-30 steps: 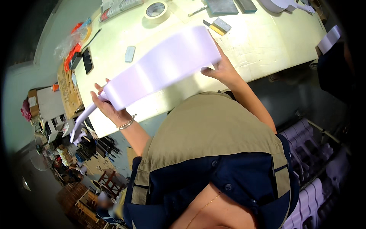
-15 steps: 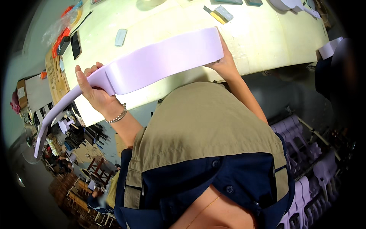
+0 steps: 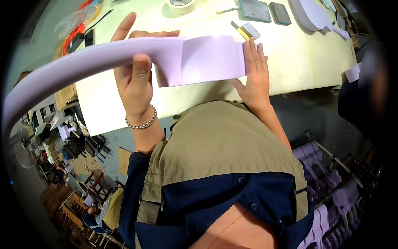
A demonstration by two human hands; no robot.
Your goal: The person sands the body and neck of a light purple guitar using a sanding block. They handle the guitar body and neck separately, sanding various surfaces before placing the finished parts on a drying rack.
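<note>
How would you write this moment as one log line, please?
lilac guitar-shaped instrument: held over cream table | left hand: around neck | right hand: laid on body end

The pale table goes across the top of the frame. A fat roll of tape sits on it at the top middle. To the right are a thin stick, a flat grey block and a smaller grey block. Just below lie a little grey pad and a yellow and black stick. A light purple guitar lies upper right. A black phone lies upper left.
</note>
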